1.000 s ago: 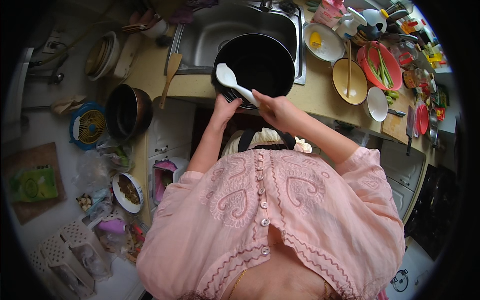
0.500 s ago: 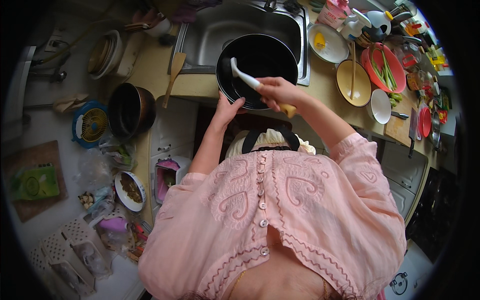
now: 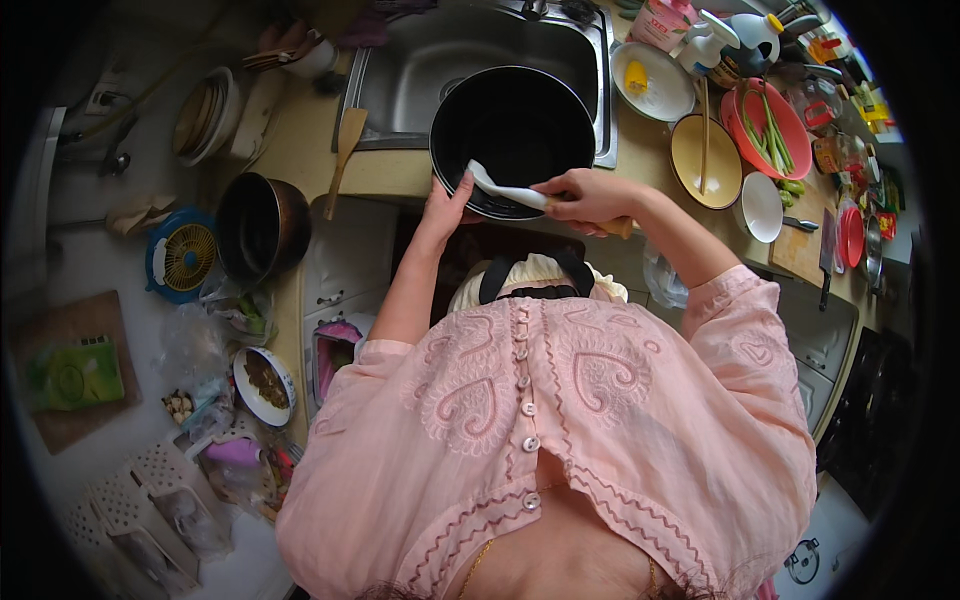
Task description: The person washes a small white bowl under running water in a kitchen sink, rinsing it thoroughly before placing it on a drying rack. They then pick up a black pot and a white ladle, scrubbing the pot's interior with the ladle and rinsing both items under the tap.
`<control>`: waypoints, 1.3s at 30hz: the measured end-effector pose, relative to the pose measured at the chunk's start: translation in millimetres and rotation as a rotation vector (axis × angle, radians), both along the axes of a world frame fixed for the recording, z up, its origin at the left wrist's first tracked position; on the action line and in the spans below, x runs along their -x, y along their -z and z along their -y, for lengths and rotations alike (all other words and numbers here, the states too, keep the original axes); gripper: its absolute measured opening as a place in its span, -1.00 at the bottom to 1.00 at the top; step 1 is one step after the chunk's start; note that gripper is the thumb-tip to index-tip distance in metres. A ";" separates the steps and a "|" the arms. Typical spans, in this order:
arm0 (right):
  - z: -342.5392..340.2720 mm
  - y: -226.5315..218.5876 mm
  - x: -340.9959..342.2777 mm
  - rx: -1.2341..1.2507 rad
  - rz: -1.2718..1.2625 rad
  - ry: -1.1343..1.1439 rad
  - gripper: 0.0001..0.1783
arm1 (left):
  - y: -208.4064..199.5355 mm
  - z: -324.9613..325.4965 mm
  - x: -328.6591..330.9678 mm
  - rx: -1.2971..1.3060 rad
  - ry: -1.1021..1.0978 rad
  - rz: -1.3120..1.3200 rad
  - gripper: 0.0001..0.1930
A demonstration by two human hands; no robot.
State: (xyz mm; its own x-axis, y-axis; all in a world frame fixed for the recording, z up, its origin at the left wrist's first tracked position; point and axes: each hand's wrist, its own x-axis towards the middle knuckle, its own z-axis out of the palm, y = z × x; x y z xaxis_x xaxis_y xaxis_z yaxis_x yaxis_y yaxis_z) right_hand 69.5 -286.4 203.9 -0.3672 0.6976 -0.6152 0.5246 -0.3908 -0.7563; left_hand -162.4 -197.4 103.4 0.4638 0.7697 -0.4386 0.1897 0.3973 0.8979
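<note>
A large black pot (image 3: 515,125) is tipped toward me over the front edge of the sink. My left hand (image 3: 445,212) grips its near left rim, thumb lying over the inside. My right hand (image 3: 592,198) is closed around a dish brush (image 3: 513,193) with a white neck and a tan handle end. The brush reaches into the pot at the near wall, close to my left thumb; its bristles are hidden from view. Behind the pot lies the steel sink (image 3: 405,65).
A wooden spatula (image 3: 347,150) rests left of the sink, near another dark pot (image 3: 262,225). To the right stand a white plate (image 3: 665,95), a yellow bowl (image 3: 715,165), a red colander (image 3: 795,130) with green stalks, and a white bowl (image 3: 760,208). A knife (image 3: 827,262) lies at the far right.
My right hand has drawn the brush from the pot's left inner wall down to the near wall, moving slightly right. My left hand has shifted little on the rim.
</note>
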 end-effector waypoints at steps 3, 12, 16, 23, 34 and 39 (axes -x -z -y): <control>-8.3 25.2 -5.0 -0.061 0.134 -0.096 -0.52 | -8.5 -3.7 -7.8 -0.009 0.047 -0.067 -0.38; -15.5 34.2 1.7 0.128 -0.280 0.325 -0.52 | 4.1 -22.3 -12.9 -0.211 0.033 -0.067 -0.39; -12.6 17.3 -7.1 0.081 -0.182 0.160 -0.49 | 5.6 -25.9 -11.0 -0.121 0.048 -0.065 -0.36; -9.6 26.2 -6.2 0.083 -0.406 0.395 -0.49 | -1.0 -24.7 -6.5 -0.099 0.111 -0.102 -0.22; -23.6 31.1 -7.3 0.027 -0.256 0.322 -0.54 | -0.6 -24.6 -11.9 0.021 0.060 -0.118 -0.29; -22.1 16.2 -14.2 -0.106 0.229 -0.216 -0.64 | 3.3 -47.4 -12.3 -0.138 0.034 -0.208 -0.30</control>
State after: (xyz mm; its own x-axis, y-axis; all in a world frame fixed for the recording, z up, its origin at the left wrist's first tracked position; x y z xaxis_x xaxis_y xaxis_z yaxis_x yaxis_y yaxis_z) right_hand 83.6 -264.3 187.7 -0.3740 0.6835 -0.6268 0.7482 -0.1770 -0.6394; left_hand -150.1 -150.0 100.1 0.4010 0.8146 -0.4191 0.3874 0.2638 0.8834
